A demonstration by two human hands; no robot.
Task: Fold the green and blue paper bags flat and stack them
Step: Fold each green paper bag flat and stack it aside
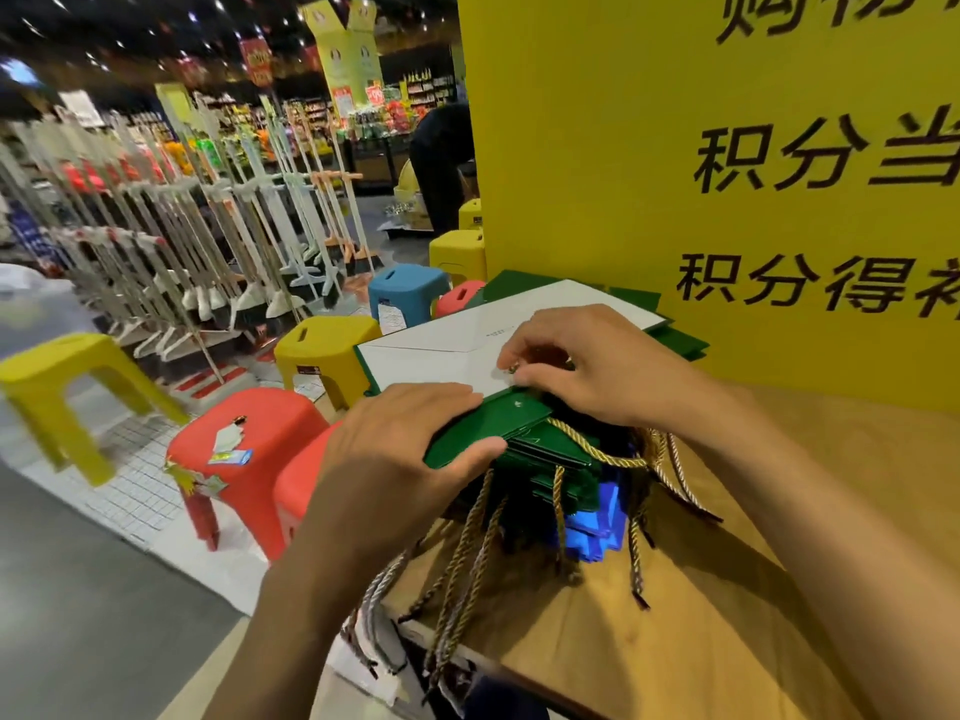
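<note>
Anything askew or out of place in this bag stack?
Green bags at the far end fan out crooked beneath the white-faced top bag, and rope handles dangle over the front edge of the wooden table.

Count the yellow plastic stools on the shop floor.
4. Far-left stool stands alone; middle stool sits beyond the front red stool; third stool and fourth stool line up beside the yellow sign. The sign may hide more.
</note>
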